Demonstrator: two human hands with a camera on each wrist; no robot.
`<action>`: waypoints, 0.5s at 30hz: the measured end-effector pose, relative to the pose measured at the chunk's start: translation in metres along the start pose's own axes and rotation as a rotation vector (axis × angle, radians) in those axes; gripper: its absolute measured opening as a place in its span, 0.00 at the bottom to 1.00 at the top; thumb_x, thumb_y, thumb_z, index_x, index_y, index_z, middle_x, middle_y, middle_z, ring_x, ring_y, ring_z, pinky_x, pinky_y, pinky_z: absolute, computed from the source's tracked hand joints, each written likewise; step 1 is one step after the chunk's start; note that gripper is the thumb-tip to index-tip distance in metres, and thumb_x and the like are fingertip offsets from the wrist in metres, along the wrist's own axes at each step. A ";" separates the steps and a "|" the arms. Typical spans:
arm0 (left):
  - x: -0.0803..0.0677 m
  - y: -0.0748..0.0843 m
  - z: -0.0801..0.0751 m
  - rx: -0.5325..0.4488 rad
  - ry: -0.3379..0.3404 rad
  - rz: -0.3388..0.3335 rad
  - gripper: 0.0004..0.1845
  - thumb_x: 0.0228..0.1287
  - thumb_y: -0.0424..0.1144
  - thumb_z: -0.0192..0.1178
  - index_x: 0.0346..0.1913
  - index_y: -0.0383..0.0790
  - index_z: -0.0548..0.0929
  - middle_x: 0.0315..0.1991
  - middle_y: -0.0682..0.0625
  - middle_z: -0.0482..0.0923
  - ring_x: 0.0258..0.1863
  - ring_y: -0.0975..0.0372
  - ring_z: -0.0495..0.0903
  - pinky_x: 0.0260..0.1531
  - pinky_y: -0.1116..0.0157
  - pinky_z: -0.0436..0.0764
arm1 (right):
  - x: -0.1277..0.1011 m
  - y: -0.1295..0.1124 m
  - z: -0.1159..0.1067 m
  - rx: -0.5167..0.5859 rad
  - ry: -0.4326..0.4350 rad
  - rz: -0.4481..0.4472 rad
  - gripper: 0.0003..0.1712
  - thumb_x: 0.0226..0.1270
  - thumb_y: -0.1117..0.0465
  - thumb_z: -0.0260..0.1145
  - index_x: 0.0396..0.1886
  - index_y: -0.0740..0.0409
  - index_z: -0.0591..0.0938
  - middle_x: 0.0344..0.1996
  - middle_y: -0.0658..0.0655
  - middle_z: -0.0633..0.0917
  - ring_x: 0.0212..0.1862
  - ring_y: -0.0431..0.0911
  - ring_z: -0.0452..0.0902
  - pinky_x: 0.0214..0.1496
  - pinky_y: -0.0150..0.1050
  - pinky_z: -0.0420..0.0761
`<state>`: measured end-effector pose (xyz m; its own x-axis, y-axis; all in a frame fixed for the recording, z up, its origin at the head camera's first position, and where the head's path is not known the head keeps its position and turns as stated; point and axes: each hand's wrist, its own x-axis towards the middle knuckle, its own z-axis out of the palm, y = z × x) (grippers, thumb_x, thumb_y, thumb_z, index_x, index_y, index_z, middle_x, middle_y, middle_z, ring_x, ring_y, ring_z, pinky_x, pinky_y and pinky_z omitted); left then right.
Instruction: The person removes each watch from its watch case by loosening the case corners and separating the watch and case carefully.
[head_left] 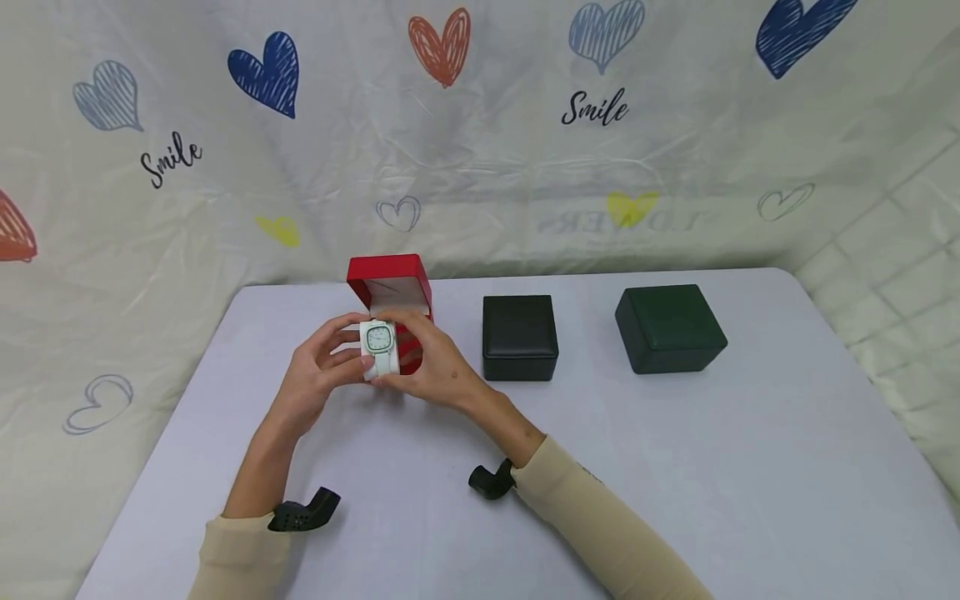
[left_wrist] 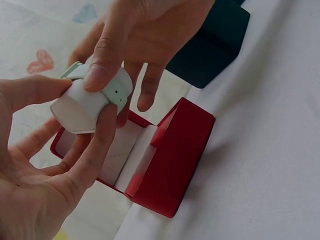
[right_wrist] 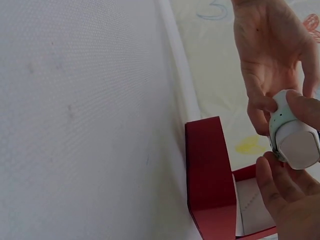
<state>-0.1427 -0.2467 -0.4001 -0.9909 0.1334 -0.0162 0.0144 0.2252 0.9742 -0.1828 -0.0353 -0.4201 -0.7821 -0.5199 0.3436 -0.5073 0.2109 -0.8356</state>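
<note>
A watch (head_left: 379, 337) with a square face and a pale mint strap is wrapped around a white cushion (left_wrist: 77, 107). My left hand (head_left: 318, 362) holds the cushion from the left, thumb and fingertips on its sides. From the right, my right hand (head_left: 442, 367) grips the same watch and cushion; its thumb presses near the strap (left_wrist: 117, 90) in the left wrist view. Just behind and under the hands stands a red box (head_left: 386, 267), its lid raised and its pale lining showing. The hands hide part of the box's inside.
To the right of the red box sits a closed black box (head_left: 519, 337). Farther right is a closed dark green box (head_left: 670, 329). All stand toward the back of a white-covered table (head_left: 675, 492), before a curtain (head_left: 510, 142) printed with hearts.
</note>
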 end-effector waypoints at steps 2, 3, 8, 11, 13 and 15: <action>0.000 -0.001 0.000 -0.004 -0.007 0.009 0.31 0.71 0.34 0.64 0.75 0.47 0.70 0.59 0.48 0.73 0.51 0.61 0.85 0.45 0.67 0.90 | 0.000 0.001 0.000 -0.001 -0.004 -0.009 0.48 0.56 0.60 0.83 0.74 0.50 0.69 0.70 0.52 0.75 0.70 0.45 0.70 0.70 0.48 0.81; 0.000 -0.001 0.000 -0.008 -0.010 0.014 0.31 0.71 0.34 0.64 0.75 0.47 0.70 0.58 0.48 0.73 0.50 0.61 0.85 0.44 0.67 0.90 | 0.000 0.001 0.000 0.000 -0.005 -0.014 0.48 0.56 0.60 0.83 0.74 0.50 0.69 0.70 0.52 0.75 0.70 0.44 0.70 0.70 0.48 0.81; 0.000 -0.002 -0.001 -0.011 -0.014 0.026 0.29 0.72 0.33 0.63 0.74 0.45 0.72 0.57 0.48 0.74 0.48 0.60 0.85 0.44 0.66 0.90 | 0.000 0.002 0.002 0.001 -0.003 -0.027 0.48 0.55 0.59 0.83 0.74 0.49 0.70 0.69 0.51 0.76 0.69 0.43 0.70 0.69 0.44 0.82; -0.001 -0.002 -0.001 -0.002 -0.011 0.028 0.28 0.72 0.33 0.62 0.73 0.45 0.72 0.57 0.48 0.75 0.48 0.60 0.85 0.44 0.66 0.90 | 0.000 0.001 0.003 0.011 0.002 -0.033 0.48 0.54 0.59 0.83 0.73 0.50 0.70 0.68 0.51 0.76 0.68 0.43 0.70 0.67 0.43 0.83; -0.001 -0.002 -0.001 0.004 -0.008 0.029 0.28 0.72 0.34 0.61 0.73 0.46 0.73 0.57 0.48 0.75 0.47 0.61 0.85 0.44 0.66 0.90 | 0.000 0.001 0.003 0.022 0.006 -0.043 0.47 0.54 0.60 0.83 0.73 0.51 0.70 0.68 0.52 0.76 0.67 0.44 0.71 0.66 0.44 0.84; 0.000 -0.002 -0.001 0.005 -0.004 0.027 0.28 0.72 0.34 0.61 0.73 0.46 0.73 0.57 0.48 0.75 0.47 0.61 0.85 0.44 0.66 0.89 | 0.000 0.001 0.003 0.033 0.011 -0.045 0.47 0.54 0.60 0.83 0.72 0.52 0.70 0.67 0.53 0.76 0.67 0.45 0.72 0.65 0.45 0.84</action>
<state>-0.1427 -0.2479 -0.4014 -0.9896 0.1437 0.0096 0.0423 0.2263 0.9731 -0.1817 -0.0378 -0.4222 -0.7625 -0.5192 0.3860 -0.5302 0.1597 -0.8327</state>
